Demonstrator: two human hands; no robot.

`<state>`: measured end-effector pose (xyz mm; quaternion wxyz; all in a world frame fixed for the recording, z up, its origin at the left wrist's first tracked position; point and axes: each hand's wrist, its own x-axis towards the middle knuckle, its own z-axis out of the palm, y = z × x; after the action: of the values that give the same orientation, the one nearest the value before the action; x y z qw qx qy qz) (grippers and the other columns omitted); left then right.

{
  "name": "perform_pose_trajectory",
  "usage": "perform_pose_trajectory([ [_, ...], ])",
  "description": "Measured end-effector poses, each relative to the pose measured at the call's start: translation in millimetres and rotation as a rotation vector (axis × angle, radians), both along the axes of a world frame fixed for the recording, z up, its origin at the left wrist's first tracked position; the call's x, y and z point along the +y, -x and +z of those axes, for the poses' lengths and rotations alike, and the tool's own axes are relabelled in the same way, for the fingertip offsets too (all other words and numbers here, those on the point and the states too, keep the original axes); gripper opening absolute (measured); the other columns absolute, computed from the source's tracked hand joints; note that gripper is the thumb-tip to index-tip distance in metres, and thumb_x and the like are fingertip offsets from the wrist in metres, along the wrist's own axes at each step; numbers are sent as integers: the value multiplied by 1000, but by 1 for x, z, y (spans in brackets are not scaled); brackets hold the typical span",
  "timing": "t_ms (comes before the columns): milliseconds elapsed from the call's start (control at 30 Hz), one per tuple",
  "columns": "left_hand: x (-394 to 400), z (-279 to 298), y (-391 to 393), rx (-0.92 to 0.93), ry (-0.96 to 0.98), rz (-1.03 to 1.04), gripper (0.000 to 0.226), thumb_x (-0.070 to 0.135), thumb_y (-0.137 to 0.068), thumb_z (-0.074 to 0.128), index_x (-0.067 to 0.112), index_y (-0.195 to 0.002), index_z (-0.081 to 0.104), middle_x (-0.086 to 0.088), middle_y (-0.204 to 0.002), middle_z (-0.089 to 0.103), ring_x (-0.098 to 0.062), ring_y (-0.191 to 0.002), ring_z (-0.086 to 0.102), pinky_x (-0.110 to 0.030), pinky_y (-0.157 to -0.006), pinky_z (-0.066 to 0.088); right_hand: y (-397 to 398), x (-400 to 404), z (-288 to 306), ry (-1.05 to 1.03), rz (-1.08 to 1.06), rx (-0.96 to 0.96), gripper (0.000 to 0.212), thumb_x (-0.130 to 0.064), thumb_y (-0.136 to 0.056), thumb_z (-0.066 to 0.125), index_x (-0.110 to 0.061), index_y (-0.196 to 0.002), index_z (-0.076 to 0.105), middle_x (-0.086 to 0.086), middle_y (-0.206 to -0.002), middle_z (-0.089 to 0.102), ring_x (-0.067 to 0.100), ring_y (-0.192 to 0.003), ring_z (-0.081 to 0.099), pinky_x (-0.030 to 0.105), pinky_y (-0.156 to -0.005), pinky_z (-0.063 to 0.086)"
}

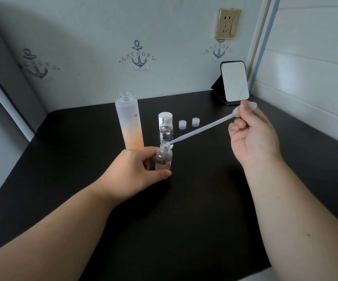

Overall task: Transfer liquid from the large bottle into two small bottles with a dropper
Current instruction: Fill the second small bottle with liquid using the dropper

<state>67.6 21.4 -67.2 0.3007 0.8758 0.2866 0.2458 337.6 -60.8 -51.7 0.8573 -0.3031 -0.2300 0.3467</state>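
Head view: one large bottle [129, 122], uncapped, stands at 11 o'clock on the black tabletop [194, 199]. Two small bottles: the near small bottle [164, 158] gripped by the left hand [132, 172], fingers curled round it; the far small bottle [166, 131] behind. One dropper [202, 128], bulb pinched by right hand [252, 134], tip at the near bottle's mouth. Two small caps [188, 124], one white cap [165, 115], a mirror [235, 84] at 1 o'clock.

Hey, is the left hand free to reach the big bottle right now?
Probably not yet: the left hand grips the near small bottle under the dropper. The big bottle stands uncapped just behind, nothing between.
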Motion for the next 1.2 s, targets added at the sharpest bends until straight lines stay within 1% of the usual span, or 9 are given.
perform_pose_trajectory([
  [367,1,0,-2,27,13,39,22,45,-75,85,46,-81,63,22,-71,61,-1,-64,55,-11,-61,42,1,1,1,28,-4,165,23,-14,-93,71,-14,-73,82,0,-76,71,10,-61,60,21,-59,48],
  [533,1,-1,-1,12,-3,11,29,56,-71,82,48,-91,63,30,-76,62,0,-69,57,-11,-62,43,1,2,-2,26,21,195,24,-16,-94,70,-14,-73,82,0,-78,71,10,-62,61,21,-60,49],
  [633,0,0,4,-157,16,24,37,69,-78,68,42,-103,68,21,-90,71,-8,-81,66,-18,-68,50,0,2,-2,32,24,207,24,-16,-94,70,-13,-74,82,1,-79,72,10,-63,62,21,-61,49],
  [733,-2,2,8,-483,-31,174,28,49,-93,53,27,-97,69,6,-84,70,-8,-73,63,-23,-66,49,1,3,-3,34,16,237,20,-15,-94,70,-10,-78,81,3,-80,72,11,-63,62,22,-60,49],
  [833,2,4,11,-637,-54,418,10,42,-90,54,38,-99,56,11,-88,60,-6,-76,58,-28,-68,49,1,3,-3,26,18,252,10,-15,-94,70,-7,-90,76,2,-81,73,12,-64,63,22,-61,50],
  [933,10,3,8,-616,44,484,45,32,-80,66,34,-122,48,8,-110,55,1,-92,57,-14,-72,49,2,3,-3,29,24,244,13,-14,-93,71,-9,-85,79,3,-81,73,11,-65,64,22,-62,50],
  [1033,19,-2,1,-497,174,434,71,30,-86,75,31,-145,37,19,-123,54,8,-105,58,-13,-76,46,5,4,-1,27,30,227,26,-13,-95,69,-14,-72,82,1,-80,74,11,-65,65,22,-62,51],
  [1133,24,-7,-2,-366,154,451,61,42,-87,74,37,-139,42,27,-108,57,18,-93,58,-8,-65,46,6,3,1,15,43,197,31,-13,-96,67,-18,-69,81,-1,-80,73,10,-67,66,21,-64,51],
  [1200,26,-8,-2,-334,115,490,51,46,-87,73,37,-132,50,28,-101,60,16,-90,59,-10,-66,44,8,3,1,-4,63,185,30,-13,-97,66,-17,-71,81,-1,-81,72,10,-69,67,21,-64,51],
])
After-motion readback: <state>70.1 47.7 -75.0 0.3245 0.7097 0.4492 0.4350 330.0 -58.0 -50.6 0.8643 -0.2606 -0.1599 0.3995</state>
